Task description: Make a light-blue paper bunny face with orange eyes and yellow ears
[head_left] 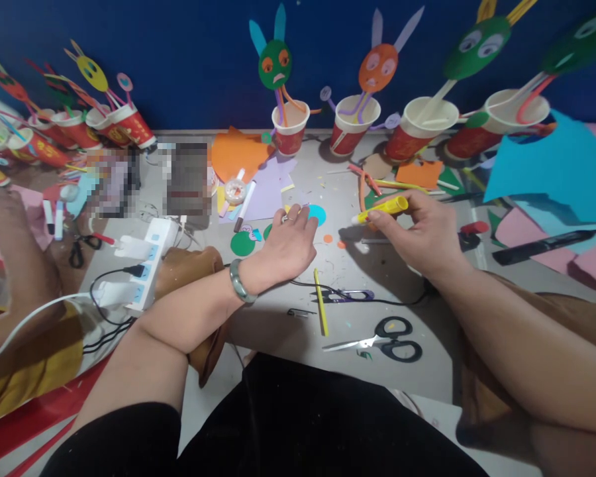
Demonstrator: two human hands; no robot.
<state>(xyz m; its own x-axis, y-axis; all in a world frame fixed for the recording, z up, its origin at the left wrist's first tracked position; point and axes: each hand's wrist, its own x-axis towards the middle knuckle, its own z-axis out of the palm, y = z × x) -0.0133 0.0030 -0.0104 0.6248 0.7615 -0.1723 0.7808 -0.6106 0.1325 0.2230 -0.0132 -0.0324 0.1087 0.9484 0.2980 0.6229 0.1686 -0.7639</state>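
Observation:
My right hand [424, 232] grips a yellow glue stick [385, 209], its pale tip pointing left and down over the table. My left hand [289, 246] lies palm down, fingers bent and a little apart, a ring on one finger. Its fingertips reach the edge of a light blue paper circle [316, 215]. Small orange paper dots [328, 239] lie between the hands. A green paper circle [242, 243] is left of my left hand, and another green piece is partly hidden under it.
Paper cups [291, 136] holding paper-faced figures line the blue wall. Black-handled scissors [392, 338], purple thread snips [347, 296] and a yellow strip [321, 305] lie nearest me. At left are a power strip [151, 265] with cables and another person's arm [14, 265].

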